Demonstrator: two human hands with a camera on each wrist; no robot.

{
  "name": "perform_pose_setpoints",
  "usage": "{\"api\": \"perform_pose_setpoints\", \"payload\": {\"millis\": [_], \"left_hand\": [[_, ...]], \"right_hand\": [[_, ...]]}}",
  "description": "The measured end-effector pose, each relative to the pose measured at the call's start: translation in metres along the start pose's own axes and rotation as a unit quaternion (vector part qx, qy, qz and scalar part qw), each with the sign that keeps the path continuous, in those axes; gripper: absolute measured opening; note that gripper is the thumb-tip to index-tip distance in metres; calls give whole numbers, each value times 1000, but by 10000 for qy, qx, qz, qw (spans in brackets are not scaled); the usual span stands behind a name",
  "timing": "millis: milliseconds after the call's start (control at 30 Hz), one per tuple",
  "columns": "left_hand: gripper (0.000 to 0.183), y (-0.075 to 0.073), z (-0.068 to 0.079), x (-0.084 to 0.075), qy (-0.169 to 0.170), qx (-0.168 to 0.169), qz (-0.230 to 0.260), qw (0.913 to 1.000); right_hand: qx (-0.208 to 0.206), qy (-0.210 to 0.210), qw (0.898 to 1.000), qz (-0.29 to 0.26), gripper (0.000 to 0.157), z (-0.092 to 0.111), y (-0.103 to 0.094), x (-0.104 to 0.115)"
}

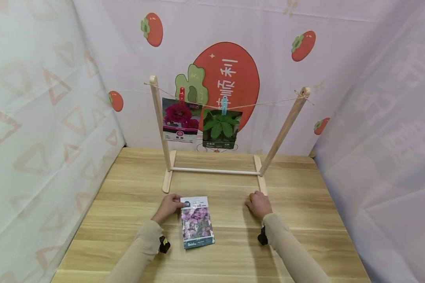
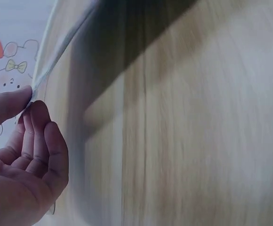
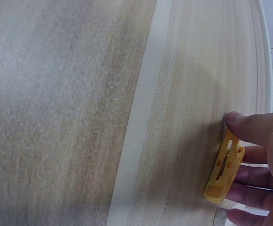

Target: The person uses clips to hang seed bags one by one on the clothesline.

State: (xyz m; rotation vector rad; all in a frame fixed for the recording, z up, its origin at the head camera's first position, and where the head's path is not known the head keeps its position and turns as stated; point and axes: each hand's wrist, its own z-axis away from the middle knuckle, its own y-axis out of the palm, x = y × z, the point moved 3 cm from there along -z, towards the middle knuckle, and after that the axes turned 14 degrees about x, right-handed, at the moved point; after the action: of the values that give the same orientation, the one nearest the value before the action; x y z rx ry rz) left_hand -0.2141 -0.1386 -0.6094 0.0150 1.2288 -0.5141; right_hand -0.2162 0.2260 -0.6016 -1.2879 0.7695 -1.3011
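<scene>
My left hand (image 1: 169, 207) pinches the upper left edge of a seed packet (image 1: 197, 224) with pink-purple flowers between thumb and fingertips. In the left wrist view the packet (image 2: 63, 44) shows nearly edge-on, a thin strip running up from the fingertips. My right hand (image 1: 260, 204) holds a yellow clothespin (image 3: 223, 167) between thumb and fingers, low over the table by the stand's right foot. On the twine (image 1: 269, 103) of a wooden stand (image 1: 285, 127), a red clothespin (image 1: 182, 96) holds a magenta-flower packet (image 1: 180, 122). A blue clothespin (image 1: 224, 105) holds a green-leaf packet (image 1: 222, 129) beside it.
The stand's feet (image 1: 167, 181) rest on the wood-grain table (image 1: 134, 232), joined by a white crossbar (image 1: 216, 171). Behind it hangs a printed cloth backdrop (image 1: 269, 23), with cloth walls (image 1: 39, 137) at both sides. To the right of the green packet, the twine carries nothing.
</scene>
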Motion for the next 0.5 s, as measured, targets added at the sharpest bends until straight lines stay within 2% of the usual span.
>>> {"api": "perform_pose_setpoints", "payload": {"millis": [100,267,400,500], "left_hand": [[28,1,0,3,-153,-23,598,9981],[25,1,1,3,-160,-105,1006,9947],[23,-2,2,2,-273,-252,1286,9910],[23,-3,3,1,-318,-357,1367,9895]], "right_hand": [[236,102,9992,-306,23,0,-1,-3],[324,247,9944,-971,22,1,-8,-10],[303,110,9917,-1247,21,0,-12,-14],[450,43,9891,-1403,22,0,-14,-14]]}}
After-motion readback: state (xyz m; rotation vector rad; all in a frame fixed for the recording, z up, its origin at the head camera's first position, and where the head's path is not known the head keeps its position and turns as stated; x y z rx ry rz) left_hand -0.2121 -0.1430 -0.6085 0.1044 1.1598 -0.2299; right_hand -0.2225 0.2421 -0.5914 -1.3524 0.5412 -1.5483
